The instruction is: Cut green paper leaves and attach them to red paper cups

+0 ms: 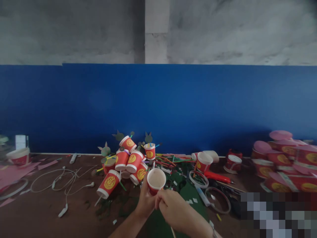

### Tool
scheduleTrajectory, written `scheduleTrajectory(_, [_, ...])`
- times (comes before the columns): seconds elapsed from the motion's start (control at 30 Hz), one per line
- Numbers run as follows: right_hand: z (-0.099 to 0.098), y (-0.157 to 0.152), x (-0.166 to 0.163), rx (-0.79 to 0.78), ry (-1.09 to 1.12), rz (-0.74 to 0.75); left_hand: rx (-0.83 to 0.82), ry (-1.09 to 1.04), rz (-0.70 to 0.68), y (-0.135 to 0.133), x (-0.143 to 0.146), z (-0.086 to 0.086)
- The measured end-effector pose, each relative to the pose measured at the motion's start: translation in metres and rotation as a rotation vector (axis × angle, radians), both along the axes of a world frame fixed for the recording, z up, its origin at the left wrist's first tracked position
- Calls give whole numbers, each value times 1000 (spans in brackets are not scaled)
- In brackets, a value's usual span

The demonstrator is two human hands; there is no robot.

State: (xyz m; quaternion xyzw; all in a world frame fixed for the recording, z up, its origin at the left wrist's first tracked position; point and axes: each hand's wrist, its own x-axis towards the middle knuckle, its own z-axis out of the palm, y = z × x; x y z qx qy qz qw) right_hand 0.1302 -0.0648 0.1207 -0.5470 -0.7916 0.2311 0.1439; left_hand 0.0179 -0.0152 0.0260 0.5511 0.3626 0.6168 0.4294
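A red and white paper cup [153, 191] is held upright, its open mouth tilted toward me, and its inside is pale. My left hand [145, 200] wraps round its left side and underside. Close against the lower right of the cup, my right hand [170, 208] is closed with fingers curled. A thin pale stick [173, 232] shows below that hand, in line with the fist; its upper end is hidden. Just beyond the hands lies a heap of red cups [135, 161] with yellow emblems, some with sticks, coloured strips and rabbit-shaped cutouts.
Green paper [190, 195] with white scraps lies under my forearms. At right are tape rolls [198, 179], a red tool [218, 177], a glue tube [202, 195] and stacked cups [282, 165]. White earphones [66, 178] and pink paper [17, 175] lie left. A blue wall panel [158, 102] stands behind.
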Motion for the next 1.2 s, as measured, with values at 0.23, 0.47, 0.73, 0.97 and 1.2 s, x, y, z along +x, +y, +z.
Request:
scheduleTrajectory(0.23, [-15,9,-2,71,0,-1,-17,-51,-16,4,-6,-2])
scheduleTrajectory(0.47, [-19,9,-5,113,-55,2,-58,-118,25,7,-3,-5])
scheduleTrajectory(0.73, [-19,8,-5,165,-87,-14,-39,-154,38,9,-3,-13])
scheduleTrajectory(0.97, [-20,13,-6,154,27,-192,-3,-83,150,10,-5,-13])
scheduleTrajectory(1.2, [-12,13,-3,146,-122,-90,6,-66,171,8,-4,-8])
